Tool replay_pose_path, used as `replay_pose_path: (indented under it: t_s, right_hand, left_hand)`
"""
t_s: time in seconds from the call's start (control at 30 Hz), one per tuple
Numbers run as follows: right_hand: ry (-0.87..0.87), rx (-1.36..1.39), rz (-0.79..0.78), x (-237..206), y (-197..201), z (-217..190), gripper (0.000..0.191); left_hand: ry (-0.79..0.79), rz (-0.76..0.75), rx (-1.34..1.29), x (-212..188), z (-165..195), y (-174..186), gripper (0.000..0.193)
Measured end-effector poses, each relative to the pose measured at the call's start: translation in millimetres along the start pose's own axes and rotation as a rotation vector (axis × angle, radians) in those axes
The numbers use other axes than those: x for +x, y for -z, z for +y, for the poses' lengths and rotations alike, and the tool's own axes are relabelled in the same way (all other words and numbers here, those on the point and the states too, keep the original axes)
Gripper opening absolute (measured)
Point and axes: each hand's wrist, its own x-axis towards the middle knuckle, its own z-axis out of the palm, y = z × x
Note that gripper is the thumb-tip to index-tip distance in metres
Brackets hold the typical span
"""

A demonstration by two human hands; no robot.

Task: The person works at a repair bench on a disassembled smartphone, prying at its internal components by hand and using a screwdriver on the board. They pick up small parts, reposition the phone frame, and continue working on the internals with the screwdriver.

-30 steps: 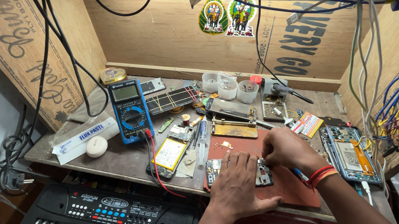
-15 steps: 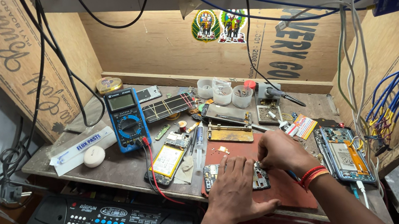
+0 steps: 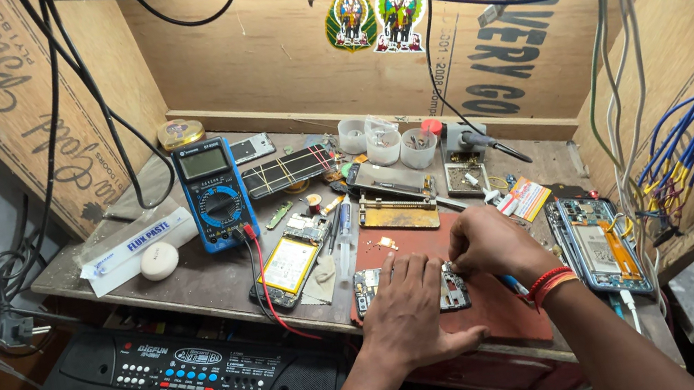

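Still, both hands' grips stay pinched on the circuit board (image 3: 451, 288), barely shifted.

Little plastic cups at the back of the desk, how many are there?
3: the left cup, the middle cup and the right cup stand in a row behind the tools. More could be hidden.

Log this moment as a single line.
left hand: pressing opened phone on red mat | right hand: pinching at its upper edge | multimeter: idle
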Motion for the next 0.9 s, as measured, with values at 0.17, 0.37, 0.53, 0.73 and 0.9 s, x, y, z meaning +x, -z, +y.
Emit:
replay_pose_path:
  t_s: [0.17,0.37,0.53,0.73,0.9]
  right_hand:
    - [-0.003,-0.055,0.02,-2,2,-5,0.017]
    - [0.007,0.012,0.014,-3,-2,-6,0.02]
    - [-0.053,-0.036,0.06,1,-18,-4,0.017]
    - [-0.058,-0.041,0.071,7,-35,8,0.017]
    - [-0.029,-0.002,0.054,6,-47,22,0.016]
  left_hand:
    - [-0.01,0.019,0.012,2,2,5,0.097]
    - [-0.006,-0.029,0.006,4,0,-3,0.094]
    - [-0.009,0.03,-0.004,6,0,-22,0.095]
    - [0.038,-0.018,-0.029,10,-1,-43,0.09]
    - [0.036,0.003,-0.014,4,6,-62,0.091]
